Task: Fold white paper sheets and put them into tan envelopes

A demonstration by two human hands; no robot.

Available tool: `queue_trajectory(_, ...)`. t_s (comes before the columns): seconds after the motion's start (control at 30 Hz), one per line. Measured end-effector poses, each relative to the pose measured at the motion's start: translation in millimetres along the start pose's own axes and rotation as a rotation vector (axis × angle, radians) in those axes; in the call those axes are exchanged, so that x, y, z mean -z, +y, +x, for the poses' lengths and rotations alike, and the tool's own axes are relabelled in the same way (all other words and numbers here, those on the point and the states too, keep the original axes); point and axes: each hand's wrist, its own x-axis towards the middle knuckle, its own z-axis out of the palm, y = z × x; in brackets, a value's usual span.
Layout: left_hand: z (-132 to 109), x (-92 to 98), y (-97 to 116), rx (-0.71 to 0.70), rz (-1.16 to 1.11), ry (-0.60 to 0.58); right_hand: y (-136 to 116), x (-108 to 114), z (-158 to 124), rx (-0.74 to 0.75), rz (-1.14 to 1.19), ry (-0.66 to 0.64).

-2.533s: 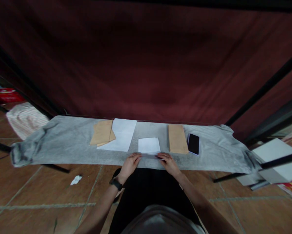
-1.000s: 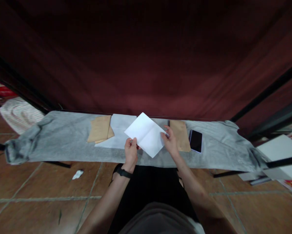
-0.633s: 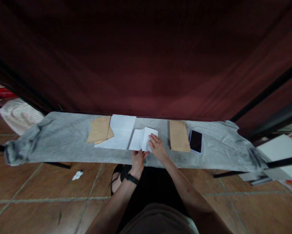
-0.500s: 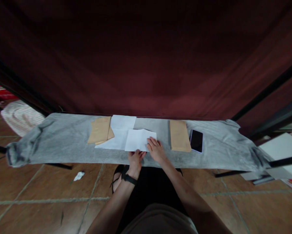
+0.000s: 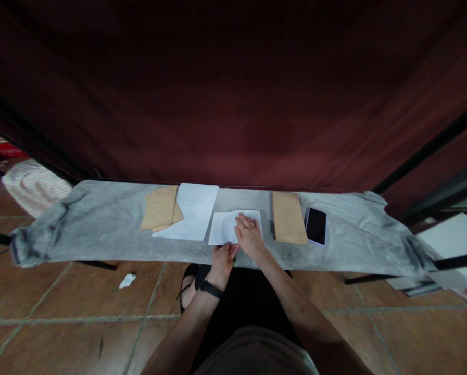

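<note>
A folded sheet of white paper (image 5: 218,226) lies on the grey cloth in front of me. My left hand (image 5: 222,258) is at its near edge, fingers closed on the paper there. Across the right half of the sheet, my right hand (image 5: 249,234) rests flat with its fingers stretched out. More white paper (image 5: 196,205) is spread to the left, partly under brown paper envelopes (image 5: 159,207). A stack of brown envelopes (image 5: 288,217) lies to the right of my right hand.
A phone (image 5: 316,226) with a dark screen lies right of the envelope stack. The long, narrow bench top is covered by a grey cloth (image 5: 104,224). Behind it hangs a dark red curtain (image 5: 233,130). A crumpled white tissue (image 5: 127,280) is on the tiled floor.
The folded paper has shifted a little to the right, off the spread paper. My right hand has moved from its right edge further over its surface; my left hand has moved slightly right.
</note>
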Motion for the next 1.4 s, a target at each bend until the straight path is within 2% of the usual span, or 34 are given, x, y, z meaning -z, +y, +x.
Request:
queue_trajectory(0.17, -13, -4.1, 3, 0.153, -0.180, 0.039, 15, -19, -8, -0.039, -0.018, -0.118)
queue_trajectory(0.27, -25, 6.8, 3, 0.225, -0.210, -0.004, 21, -31, -17, -0.007, -0.049, -0.136)
queue_trajectory(0.33, -33, 16.6, 2, 0.244, -0.136, -0.067, 24, -36, -21, 0.012, -0.069, -0.123)
queue_trajectory(0.37, -35, 20.1, 2, 0.194, -0.060, -0.083, 24, -38, -22, 0.015, -0.075, -0.115)
queue_trajectory(0.43, -36, 21.2, 2, -0.019, 0.116, -0.085, 24, -41, -23, 0.020, -0.083, -0.110)
queue_trajectory(0.53, -22, 7.6, 5, -0.408, 0.338, -0.112, 25, -42, -24, 0.048, -0.104, -0.136)
queue_trajectory(0.6, -4, -5.2, 5, -0.522, 0.491, -0.197, 27, -43, -24, 0.074, -0.117, -0.148)
queue_trajectory(0.73, 34, -17.9, 3, -0.568, 0.921, -0.256, 30, -46, -25, 0.062, -0.115, -0.110)
queue_trajectory(0.9, 57, -5.2, -2, -0.638, 1.201, -0.172, 32, -51, -19, -0.080, -0.123, -0.039)
queue_trajectory(1.07, 64, 12.8, -7, -0.598, 1.275, -0.016, 43, -51, -17, -0.251, -0.125, 0.093)
queue_trajectory(1.23, 65, 18.6, -10, -0.608, 1.267, 0.021, 46, -46, -13, -0.367, -0.139, 0.145)
queue_trajectory(1.3, 65, 18.4, -10, -0.615, 1.280, 0.018, 41, -45, -6, -0.331, -0.130, 0.112)
queue_trajectory(1.4, 64, 18.2, -8, -0.620, 1.307, 0.001, 31, -48, 6, -0.190, -0.091, 0.023)
